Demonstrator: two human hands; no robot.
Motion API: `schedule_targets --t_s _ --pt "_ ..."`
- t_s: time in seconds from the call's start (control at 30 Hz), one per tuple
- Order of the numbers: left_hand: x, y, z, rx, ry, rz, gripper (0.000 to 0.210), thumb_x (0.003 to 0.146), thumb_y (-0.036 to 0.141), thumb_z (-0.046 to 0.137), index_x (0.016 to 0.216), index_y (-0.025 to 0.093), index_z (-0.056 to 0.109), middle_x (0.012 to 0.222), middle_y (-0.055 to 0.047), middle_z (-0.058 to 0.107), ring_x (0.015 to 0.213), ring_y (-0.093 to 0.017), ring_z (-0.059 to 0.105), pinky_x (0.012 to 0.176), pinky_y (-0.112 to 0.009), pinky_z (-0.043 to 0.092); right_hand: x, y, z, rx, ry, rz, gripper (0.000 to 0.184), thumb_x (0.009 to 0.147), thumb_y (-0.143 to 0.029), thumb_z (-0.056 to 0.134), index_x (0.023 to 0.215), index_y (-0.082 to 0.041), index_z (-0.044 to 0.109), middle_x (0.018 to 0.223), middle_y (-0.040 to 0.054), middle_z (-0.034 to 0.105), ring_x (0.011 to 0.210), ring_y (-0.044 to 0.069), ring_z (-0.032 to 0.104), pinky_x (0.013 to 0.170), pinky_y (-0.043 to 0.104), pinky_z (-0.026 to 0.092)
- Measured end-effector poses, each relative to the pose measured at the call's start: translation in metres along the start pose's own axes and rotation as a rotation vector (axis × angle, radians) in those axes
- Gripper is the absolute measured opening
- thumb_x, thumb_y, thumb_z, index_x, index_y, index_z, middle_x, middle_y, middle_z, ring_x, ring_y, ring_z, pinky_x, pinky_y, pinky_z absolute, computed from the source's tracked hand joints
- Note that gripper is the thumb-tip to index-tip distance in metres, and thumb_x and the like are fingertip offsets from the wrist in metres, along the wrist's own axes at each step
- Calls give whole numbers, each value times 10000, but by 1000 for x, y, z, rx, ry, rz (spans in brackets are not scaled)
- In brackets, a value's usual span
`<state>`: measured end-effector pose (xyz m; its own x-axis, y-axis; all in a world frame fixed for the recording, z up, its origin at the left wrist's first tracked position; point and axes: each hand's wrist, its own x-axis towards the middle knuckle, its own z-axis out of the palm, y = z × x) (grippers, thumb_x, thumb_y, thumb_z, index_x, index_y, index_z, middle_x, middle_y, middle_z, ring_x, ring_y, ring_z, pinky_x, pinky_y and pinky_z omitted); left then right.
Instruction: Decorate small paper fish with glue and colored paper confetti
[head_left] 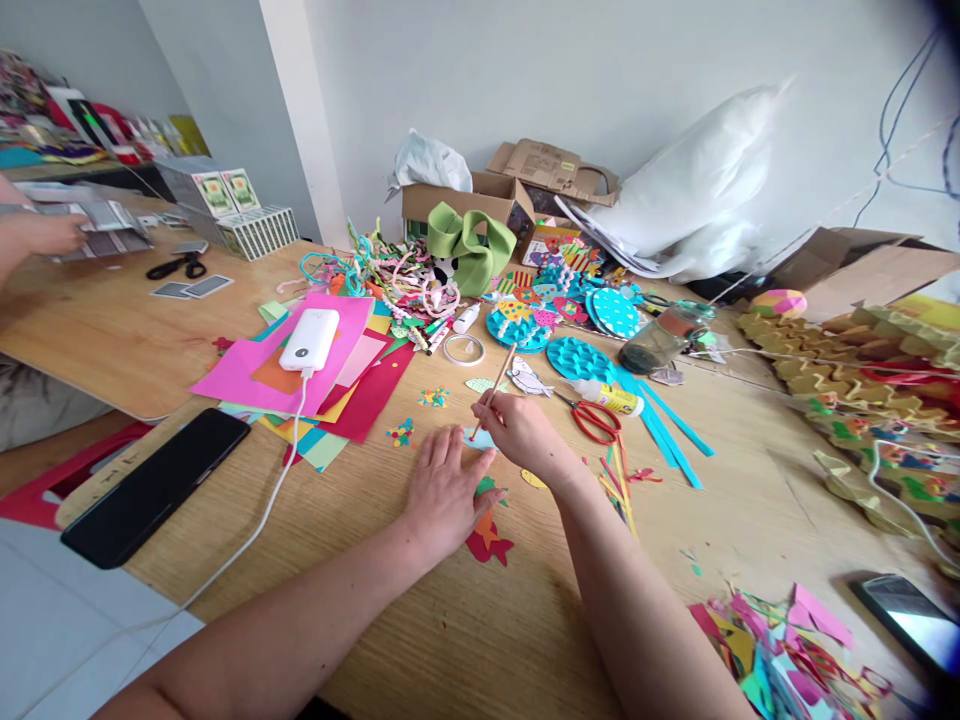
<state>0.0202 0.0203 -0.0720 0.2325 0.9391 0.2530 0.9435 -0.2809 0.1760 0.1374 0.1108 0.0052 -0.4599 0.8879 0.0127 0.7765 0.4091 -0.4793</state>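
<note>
My right hand (517, 430) is closed round a slim wooden pencil (504, 371), its lower tip on a small light-blue paper piece (482, 438). My left hand (442, 490) lies flat on the table, fingers stretched out, fingertips at the edge of that piece. Partly under my left thumb are paper fish cut-outs, with an orange one (487, 528) over a red one (504, 551). A small yellow fish cut-out (532, 479) lies below my right wrist. Two little heaps of paper dots (433, 397) sit beyond my left fingers.
Red-handled scissors (598, 420) and a glue bottle (611, 397) lie right of my right hand. Coloured paper sheets (375, 400) hold a white power bank (310, 338); a black phone (154, 485) is nearby. Paper scraps (787, 650) fill the lower right. Another person's hand (56, 232) holds cards.
</note>
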Motion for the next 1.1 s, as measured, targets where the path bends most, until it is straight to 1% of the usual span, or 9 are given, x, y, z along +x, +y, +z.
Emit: schedule_targets --t_s 0.3,0.57,0.7,0.83,1.1 --pt "0 0 1 4 7 -1 480 919 551 511 1321 293 560 1409 -135 461 1326 -353 373 1093 -540 314 0 1 2 -3 2 -11 211 960 -216 475 841 -166 641 796 65 707 710 155 631 659 238 392" --pt "0 0 0 14 10 8 470 914 519 540 1321 283 555 1407 -140 451 1323 -359 380 1093 -539 319 0 2 3 7 7 -20 213 954 -214 477 833 -162 644 783 63 703 689 153 615 657 241 389" --pt "0 0 0 10 10 7 484 906 542 540 1313 282 564 1394 -144 462 1318 -362 385 1091 -543 323 1 2 4 5 11 -28 214 954 -217 476 829 -165 641 789 65 705 695 154 618 659 241 392" --pt "0 0 0 10 10 8 482 906 520 551 1325 283 556 1390 -141 465 1317 -361 386 1092 -540 323 0 2 3 -1 2 -19 211 955 -216 476 833 -165 640 796 67 706 703 157 621 665 240 396" --pt "0 0 0 -3 15 4 476 908 535 540 1312 285 566 1390 -146 475 1314 -363 391 1085 -546 328 1 1 3 -11 -10 -16 204 955 -218 482 830 -171 637 787 58 704 705 154 622 663 236 393"
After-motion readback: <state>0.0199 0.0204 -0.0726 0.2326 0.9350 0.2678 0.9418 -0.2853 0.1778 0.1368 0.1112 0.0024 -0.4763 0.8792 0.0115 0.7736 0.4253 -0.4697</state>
